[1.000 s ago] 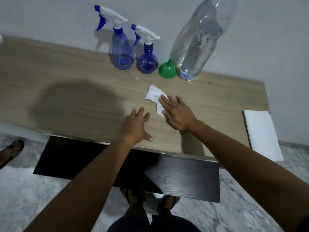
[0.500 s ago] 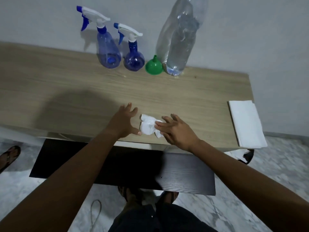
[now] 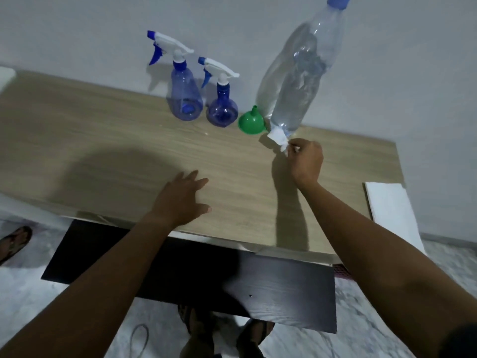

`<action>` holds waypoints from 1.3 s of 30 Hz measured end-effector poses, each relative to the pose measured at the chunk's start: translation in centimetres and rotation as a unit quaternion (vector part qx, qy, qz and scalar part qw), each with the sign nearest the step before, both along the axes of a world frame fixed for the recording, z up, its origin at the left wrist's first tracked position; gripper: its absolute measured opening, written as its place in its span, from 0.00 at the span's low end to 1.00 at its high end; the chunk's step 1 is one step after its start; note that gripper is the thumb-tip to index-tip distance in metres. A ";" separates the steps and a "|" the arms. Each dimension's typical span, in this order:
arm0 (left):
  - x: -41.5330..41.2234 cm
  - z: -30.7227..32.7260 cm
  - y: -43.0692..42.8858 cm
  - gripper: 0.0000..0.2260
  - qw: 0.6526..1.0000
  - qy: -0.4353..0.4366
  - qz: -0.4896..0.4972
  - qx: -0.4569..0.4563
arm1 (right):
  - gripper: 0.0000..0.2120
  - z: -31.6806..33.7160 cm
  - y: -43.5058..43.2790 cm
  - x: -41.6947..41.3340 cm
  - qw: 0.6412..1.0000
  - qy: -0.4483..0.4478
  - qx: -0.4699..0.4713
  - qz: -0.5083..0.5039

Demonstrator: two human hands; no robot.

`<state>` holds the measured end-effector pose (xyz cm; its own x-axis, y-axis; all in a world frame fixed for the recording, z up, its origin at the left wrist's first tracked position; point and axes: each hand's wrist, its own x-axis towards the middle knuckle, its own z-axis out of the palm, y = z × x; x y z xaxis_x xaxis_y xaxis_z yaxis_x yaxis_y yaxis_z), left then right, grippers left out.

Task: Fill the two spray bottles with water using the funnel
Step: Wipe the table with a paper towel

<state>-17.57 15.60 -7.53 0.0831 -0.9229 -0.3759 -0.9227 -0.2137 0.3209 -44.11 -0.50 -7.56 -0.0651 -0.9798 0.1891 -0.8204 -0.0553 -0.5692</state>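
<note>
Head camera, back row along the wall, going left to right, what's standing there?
Taller spray bottle → shorter spray bottle → green funnel → big water bottle. A white tissue, pinched in the right hand, sits at the water bottle's base.

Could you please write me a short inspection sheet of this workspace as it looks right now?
Surface: light wood-grain table, mostly bare, set against a pale wall.
Job's things: two blue spray bottles with trigger heads on, an upturned green funnel and a tall, capped clear water bottle, lined up along the wall.
Clutter: a crumpled white tissue at the water bottle's base; a white folded sheet at the table's right end.
Hands: left hand open, flat near the front edge; right hand pinching the tissue.
Cables: a thin loop on the floor, kind unclear.
Surroundings: dark lower shelf, marble floor, a sandal at left.
</note>
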 end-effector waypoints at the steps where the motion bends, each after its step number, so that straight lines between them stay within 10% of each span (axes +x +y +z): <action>1: -0.4 0.3 -0.8 0.38 1.000 0.006 -0.013 -0.009 | 0.11 -0.3 -0.2 0.1 1.000 0.010 0.009 0.002; 13: -3.7 0.0 -7.9 0.44 0.996 -0.005 -0.084 0.041 | 0.18 -3.5 0.9 1.7 0.971 0.218 0.046 0.089; 20: 2.5 -0.9 -4.8 0.34 0.995 0.030 0.016 -0.098 | 0.26 -3.1 0.9 11.1 0.919 0.207 0.087 0.323; 32: 8.4 -1.2 -1.8 0.43 1.000 0.009 -0.004 0.024 | 0.28 -4.1 3.6 16.5 0.912 0.188 0.111 0.348; 39: 11.8 -0.6 0.6 0.57 0.987 0.161 -0.022 0.019 | 0.23 -5.7 14.7 12.1 0.878 0.191 0.027 0.438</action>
